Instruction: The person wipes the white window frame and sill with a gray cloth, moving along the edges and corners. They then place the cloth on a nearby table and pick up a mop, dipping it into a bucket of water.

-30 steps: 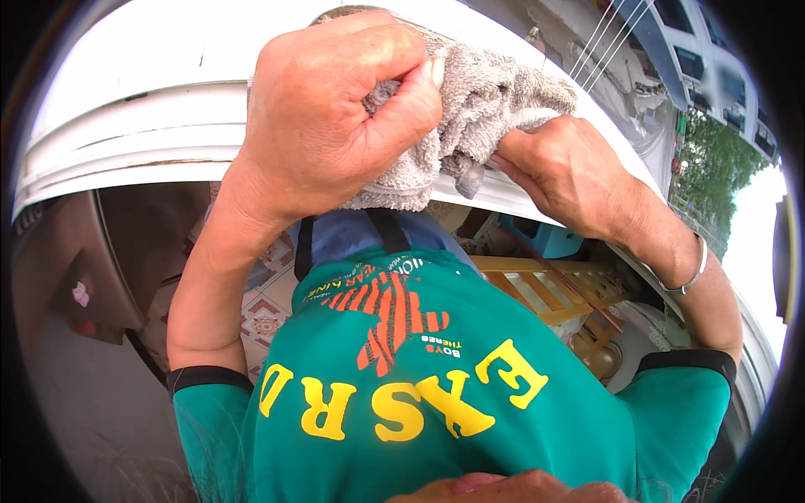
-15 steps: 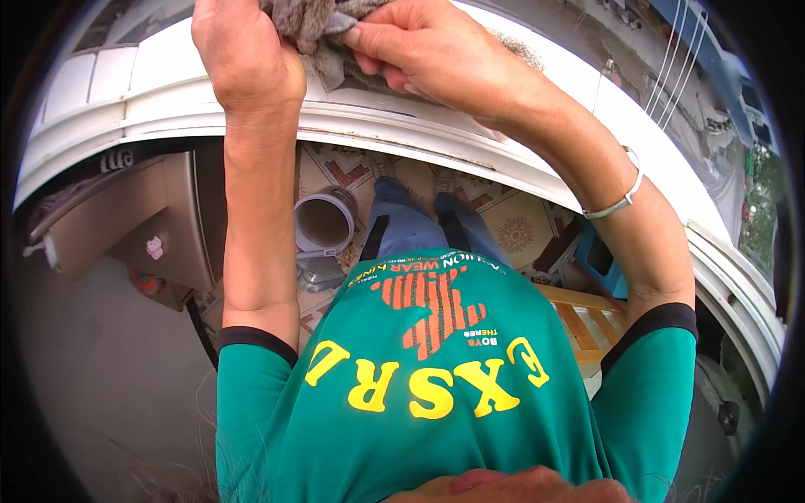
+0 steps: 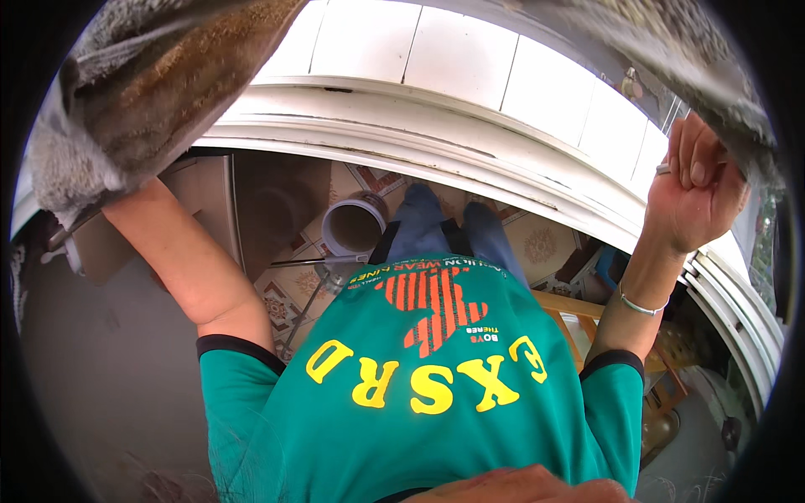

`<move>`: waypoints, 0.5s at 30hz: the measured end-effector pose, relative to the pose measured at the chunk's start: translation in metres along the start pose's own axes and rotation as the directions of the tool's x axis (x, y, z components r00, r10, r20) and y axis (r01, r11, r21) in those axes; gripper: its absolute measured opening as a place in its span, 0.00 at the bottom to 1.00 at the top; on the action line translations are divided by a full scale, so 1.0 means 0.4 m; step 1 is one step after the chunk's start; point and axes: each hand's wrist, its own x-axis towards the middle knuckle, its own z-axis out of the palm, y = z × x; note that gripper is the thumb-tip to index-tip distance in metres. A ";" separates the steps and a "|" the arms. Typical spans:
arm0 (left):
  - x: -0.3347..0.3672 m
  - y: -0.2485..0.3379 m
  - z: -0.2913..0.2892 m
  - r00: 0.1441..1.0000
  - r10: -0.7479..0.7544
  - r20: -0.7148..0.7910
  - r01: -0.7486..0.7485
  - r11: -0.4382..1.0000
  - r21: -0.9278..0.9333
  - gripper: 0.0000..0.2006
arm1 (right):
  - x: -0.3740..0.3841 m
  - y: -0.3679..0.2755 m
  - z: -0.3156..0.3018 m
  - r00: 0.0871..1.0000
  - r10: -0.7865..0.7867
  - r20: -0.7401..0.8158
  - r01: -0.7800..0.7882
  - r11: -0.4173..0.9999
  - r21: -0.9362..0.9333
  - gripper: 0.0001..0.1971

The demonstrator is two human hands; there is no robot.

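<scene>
A thick, plush, grey-brown cloth (image 3: 180,80) is spread between my raised arms. Its left part, with a fuzzy grey edge, hangs over the end of my left forearm (image 3: 189,260) and hides my left hand and its fingers. Along the top right, another stretch of the cloth (image 3: 671,50), smeared by motion, comes down to my right hand (image 3: 700,184). The right fingers are curled closed at that edge of it, a ring on one of them. The cloth's middle is outside the picture.
A white window frame (image 3: 360,113) with a panelled ledge (image 3: 457,54) curves across in front of me. Below it, a bucket (image 3: 355,226) stands on the patterned tile floor (image 3: 545,243) by my legs. A brown cabinet (image 3: 205,197) is at left, a wooden slatted piece (image 3: 570,306) at right.
My hands have moved widely apart, left hand to the left and right hand to the right. The bunched cloth is now spread out between them, and more of the ledge shows.
</scene>
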 end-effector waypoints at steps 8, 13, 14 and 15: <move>-0.106 -0.117 -0.061 0.776 -0.338 -0.532 0.376 0.926 -0.039 0.30 | -0.028 -0.013 0.013 0.950 0.041 -0.309 -0.069 0.994 -0.082 0.15; -0.074 -0.102 0.019 0.881 -0.452 -0.141 0.473 0.826 0.306 0.51 | -0.020 -0.022 -0.094 0.995 0.010 -0.104 -0.029 0.983 -0.179 0.16; -0.061 -0.085 0.030 0.866 -0.488 -0.106 0.467 0.717 0.517 0.49 | -0.022 -0.022 -0.108 0.995 0.007 -0.100 -0.025 0.983 -0.184 0.16; -0.049 -0.072 0.042 0.845 -0.529 -0.079 0.425 0.574 0.700 0.47 | -0.025 -0.023 -0.121 0.995 0.004 -0.095 -0.022 0.982 -0.189 0.16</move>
